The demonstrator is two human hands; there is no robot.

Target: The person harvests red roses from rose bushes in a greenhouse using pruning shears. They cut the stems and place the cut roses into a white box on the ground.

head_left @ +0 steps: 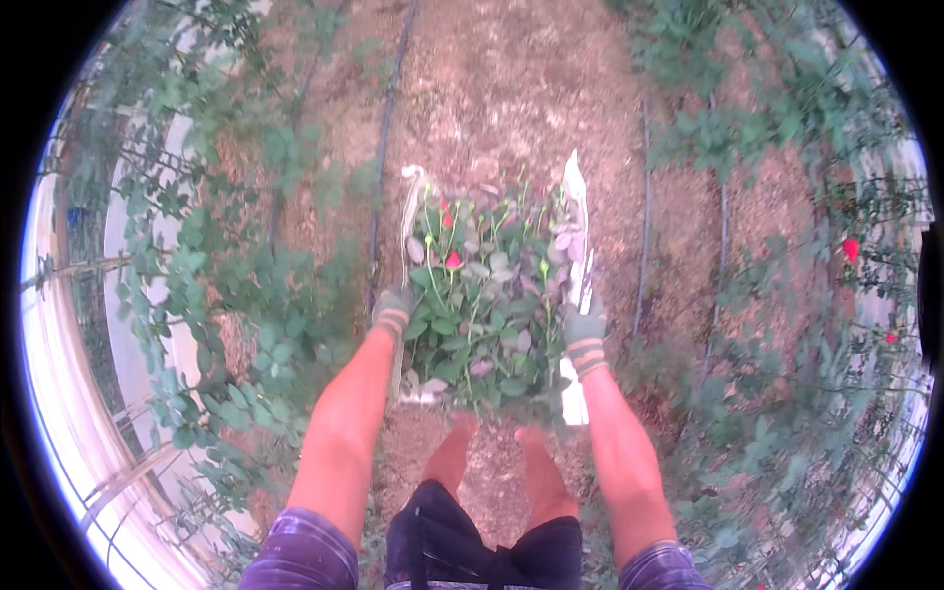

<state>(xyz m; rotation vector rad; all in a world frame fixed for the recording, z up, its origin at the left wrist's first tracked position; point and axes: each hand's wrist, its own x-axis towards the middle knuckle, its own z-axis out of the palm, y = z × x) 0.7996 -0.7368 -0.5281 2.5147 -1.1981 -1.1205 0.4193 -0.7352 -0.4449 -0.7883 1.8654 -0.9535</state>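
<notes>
Before me lies a bundle of cut rose stems (479, 317) with green and dark leaves, green buds and a few red blooms, between two edges of a whitish sheet (405, 221). My left hand (394, 304), in a grey-green glove with a striped cuff, is closed on the sheet's left edge. On the other side, my right hand (585, 326), gloved alike, grips the right edge (577, 199). A thin white-and-dark object, perhaps a tool, rises from the right hand (588, 284); its kind cannot be told. The fingers are partly hidden.
Leafy rose bushes (273, 324) stand along the left, others (767, 457) along the right, one bearing a red rose (850, 249). Dark irrigation hoses (386, 118) run along the bare soil path (509, 88). Pale sheeting and a frame curve at the far left.
</notes>
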